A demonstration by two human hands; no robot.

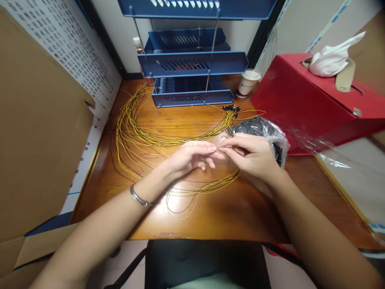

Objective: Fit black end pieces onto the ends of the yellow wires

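Note:
My left hand (192,157) and my right hand (251,154) meet fingertip to fingertip over the middle of the wooden desk (228,208). Both pinch at the same small spot, where a thin wire end seems to sit; what exactly is between the fingers is too small to name. Under the hands lies a big loop of thin yellow wires (141,136), with black-tipped ends (231,108) gathered at the back right. A clear plastic bag of small black parts (261,128) rests just behind my right hand. My left wrist wears a metal bangle (138,197).
A blue tiered tray rack (192,64) stands at the back, with a paper cup (247,82) to its right. A red box (315,100) topped with tissue fills the right side. Cardboard (39,132) walls the left. A dark chair seat (204,261) is below the desk edge.

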